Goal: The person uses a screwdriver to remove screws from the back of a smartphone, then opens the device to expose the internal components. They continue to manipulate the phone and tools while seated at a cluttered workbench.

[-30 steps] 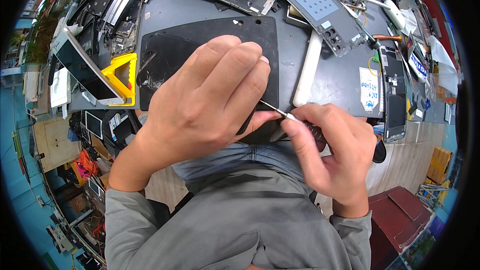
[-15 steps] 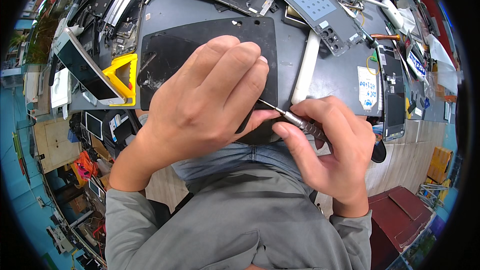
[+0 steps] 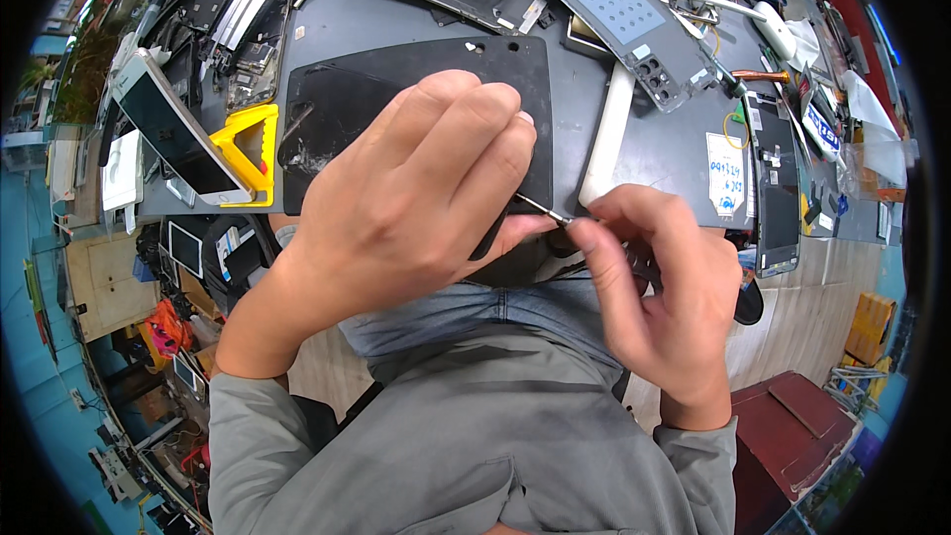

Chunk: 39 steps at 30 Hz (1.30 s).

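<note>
Two bare hands meet at the near edge of the dark grey table in the head view. The left hand lies palm down over the lower right part of a flat black rectangular back panel, its fingers spread and curved over the panel's surface, pressing on it rather than closing round it; what sits beneath the palm is hidden. The right hand, at about four o'clock from the left hand, has its fingers closed in a pinch round a thin metal-tipped tool. The bare shaft of the tool runs toward ten o'clock and its tip disappears under the left hand's fingers at the panel's lower edge; the handle is buried in the right hand.

At nine o'clock from the panel stands a yellow plastic triangular frame, with a white-edged phone with a dark screen leaning just beside it. At three o'clock from the panel lies a long white plastic strip, and beyond it, toward one o'clock, a grey perforated phone back cover. A dark phone screen rests near the table's right rim. Grey sleeves and blue jeans fill the lower middle.
</note>
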### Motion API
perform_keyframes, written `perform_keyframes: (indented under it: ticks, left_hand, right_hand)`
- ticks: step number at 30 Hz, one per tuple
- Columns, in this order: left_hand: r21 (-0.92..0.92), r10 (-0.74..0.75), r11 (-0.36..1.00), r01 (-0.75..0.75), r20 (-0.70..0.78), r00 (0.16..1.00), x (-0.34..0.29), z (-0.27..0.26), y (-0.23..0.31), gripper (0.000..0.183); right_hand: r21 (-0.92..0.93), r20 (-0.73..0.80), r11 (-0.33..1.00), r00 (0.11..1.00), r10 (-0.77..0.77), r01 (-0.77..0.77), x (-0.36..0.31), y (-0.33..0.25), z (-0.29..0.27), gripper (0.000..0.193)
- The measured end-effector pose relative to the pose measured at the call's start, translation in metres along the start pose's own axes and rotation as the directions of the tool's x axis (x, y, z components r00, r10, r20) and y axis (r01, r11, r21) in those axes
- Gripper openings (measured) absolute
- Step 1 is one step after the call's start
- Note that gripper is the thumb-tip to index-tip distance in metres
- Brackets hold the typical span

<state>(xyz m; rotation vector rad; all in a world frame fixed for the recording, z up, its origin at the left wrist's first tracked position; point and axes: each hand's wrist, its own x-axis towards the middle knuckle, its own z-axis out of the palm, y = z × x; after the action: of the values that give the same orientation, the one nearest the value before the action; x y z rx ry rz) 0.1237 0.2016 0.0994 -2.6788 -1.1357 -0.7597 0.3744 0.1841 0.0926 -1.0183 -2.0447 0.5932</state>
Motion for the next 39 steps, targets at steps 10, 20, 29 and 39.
perform_keyframes:
  ticks: [10, 20, 29, 39]
  left_hand:
    - [-0.005, -0.012, 1.0, 0.012, -0.032, 0.999, -0.005, 0.003, 0.0, 0.064]
    - [0.004, -0.029, 1.0, 0.03, -0.055, 0.998, -0.009, 0.006, 0.001, 0.067]
    - [-0.04, -0.055, 0.998, 0.053, -0.055, 0.997, -0.008, 0.005, -0.002, 0.063]
    - [-0.047, -0.118, 0.992, 0.114, -0.078, 0.99, -0.002, -0.001, 0.0, 0.066]
  right_hand:
    - [0.029, -0.04, 0.999, 0.999, 0.024, -0.023, -0.006, -0.002, 0.003, 0.034]
    - [-0.051, 0.004, 0.999, 1.0, 0.011, -0.01, 0.003, -0.015, -0.008, 0.041]
    - [-0.143, 0.043, 0.988, 0.997, -0.057, 0.063, 0.004, -0.015, -0.009, 0.032]
    - [-0.014, 0.023, 1.0, 1.0, -0.001, 0.001, 0.019, -0.02, -0.016, 0.022]
